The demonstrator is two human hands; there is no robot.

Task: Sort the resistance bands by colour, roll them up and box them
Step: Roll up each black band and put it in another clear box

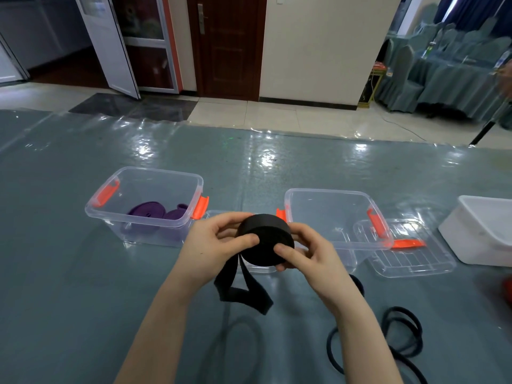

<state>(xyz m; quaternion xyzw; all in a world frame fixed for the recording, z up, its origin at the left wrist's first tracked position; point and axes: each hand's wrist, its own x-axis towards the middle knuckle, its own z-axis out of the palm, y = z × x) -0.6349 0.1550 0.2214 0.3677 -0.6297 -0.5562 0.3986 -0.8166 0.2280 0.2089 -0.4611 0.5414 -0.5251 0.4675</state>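
Both hands hold a black resistance band (264,239) wound into a thick roll above the table. My left hand (213,245) grips its left side with the thumb on the face. My right hand (304,253) grips its right side, thumb pressed on the face. The band's loose tail (241,292) hangs down in a loop below the roll. A clear box with orange latches (110,209) on the left contains rolled purple bands (155,212). A second clear box (343,212) stands on the right; I see nothing inside it.
A clear lid (410,253) lies beside the right box. A white tub (482,231) stands at the far right. Loose black bands (401,336) lie on the plastic-covered blue table near my right forearm. Something red (508,286) shows at the right edge.
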